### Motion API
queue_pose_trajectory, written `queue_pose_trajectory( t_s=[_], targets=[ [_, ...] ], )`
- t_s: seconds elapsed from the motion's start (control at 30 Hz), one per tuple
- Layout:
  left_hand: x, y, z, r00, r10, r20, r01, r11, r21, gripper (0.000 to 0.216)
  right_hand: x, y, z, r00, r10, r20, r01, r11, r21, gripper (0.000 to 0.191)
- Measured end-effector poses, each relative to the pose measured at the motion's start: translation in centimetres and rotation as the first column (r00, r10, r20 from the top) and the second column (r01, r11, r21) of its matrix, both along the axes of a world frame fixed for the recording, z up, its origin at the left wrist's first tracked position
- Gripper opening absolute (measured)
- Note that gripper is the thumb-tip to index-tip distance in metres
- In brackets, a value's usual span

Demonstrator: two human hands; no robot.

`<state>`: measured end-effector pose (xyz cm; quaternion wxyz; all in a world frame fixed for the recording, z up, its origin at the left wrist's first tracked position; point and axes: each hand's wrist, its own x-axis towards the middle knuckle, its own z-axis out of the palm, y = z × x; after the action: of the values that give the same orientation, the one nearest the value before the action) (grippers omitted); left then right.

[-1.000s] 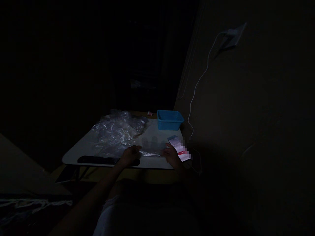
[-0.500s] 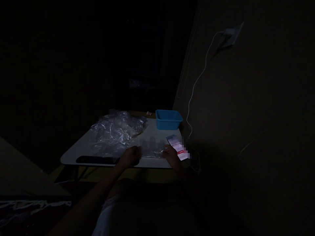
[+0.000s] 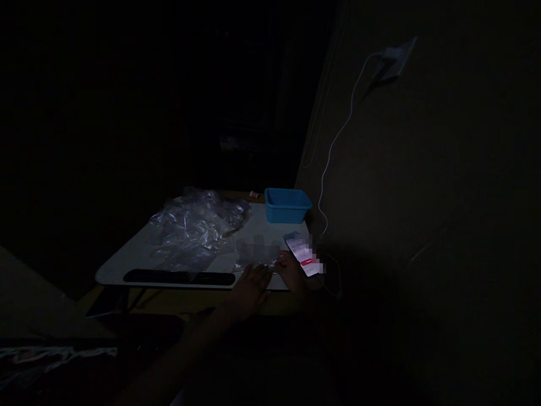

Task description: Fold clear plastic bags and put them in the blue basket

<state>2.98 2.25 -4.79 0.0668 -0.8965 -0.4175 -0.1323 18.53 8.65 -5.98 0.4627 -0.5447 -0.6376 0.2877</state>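
A clear plastic bag (image 3: 256, 255) lies flat near the front edge of the white table (image 3: 122, 260). My left hand (image 3: 252, 286) rests with its fingers stretched out over the bag's near edge. At the bag's right corner, my right hand (image 3: 291, 272) is closed, thumb and fingers pinching the plastic; dim light hides the exact grip. A large crumpled heap of clear plastic bags (image 3: 196, 223) covers the left part of the tabletop.
Behind my right hand lies a lit phone (image 3: 302, 251). A blue plastic basket (image 3: 288, 213) stands at the far right corner, with a small pinkish-white item (image 3: 253, 194) beside it. A white cable (image 3: 333, 144) hangs from a wall socket (image 3: 397, 59). A dark slot (image 3: 177, 276) runs along the front edge.
My left hand has moved right and nearer to me, going from a closed grip at the bag's left side to flat fingers on its near edge. The right hand stays at the right corner.
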Motion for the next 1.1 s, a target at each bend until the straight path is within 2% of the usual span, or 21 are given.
queue_pose_trajectory(
  t_s=[0.17, 0.4, 0.57, 0.73, 0.9, 1.1],
  targets=[
    [-0.7, 0.1, 0.7, 0.994, 0.106, 0.025, -0.107, 0.994, 0.016, 0.041, -0.1, 0.0, 0.0, 0.999, -0.025, 0.031, 0.025, 1.000, 0.013, 0.030],
    [-0.3, 0.6, 0.1, 0.995, 0.050, 0.083, -0.050, 0.999, 0.002, 0.041, 0.0, 0.1, -0.1, 1.000, -0.006, 0.007, 0.006, 1.000, 0.025, 0.028],
    [-0.4, 0.5, -0.6, 0.997, 0.036, 0.064, -0.037, 0.999, 0.020, 0.044, -0.1, 0.3, 1.1, 0.990, 0.009, -0.143, -0.026, 0.993, -0.118, 0.032],
    [-0.8, 0.1, -0.4, 0.996, 0.049, 0.079, -0.049, 0.999, 0.007, 0.044, -0.5, 0.4, 3.0, 0.957, 0.024, -0.289, -0.116, 0.945, -0.306, 0.042],
    [-0.9, -0.1, -0.1, 0.998, 0.028, 0.048, -0.028, 1.000, 0.001, 0.045, -0.5, 0.6, 3.5, 0.899, 0.077, -0.432, -0.254, 0.894, -0.369, 0.045],
    [-1.0, 0.0, 0.0, 0.999, 0.005, 0.042, -0.005, 1.000, 0.004, 0.041, -0.5, 1.0, 4.3, 0.885, 0.177, -0.430, -0.357, 0.851, -0.385, 0.039]
  ],
)
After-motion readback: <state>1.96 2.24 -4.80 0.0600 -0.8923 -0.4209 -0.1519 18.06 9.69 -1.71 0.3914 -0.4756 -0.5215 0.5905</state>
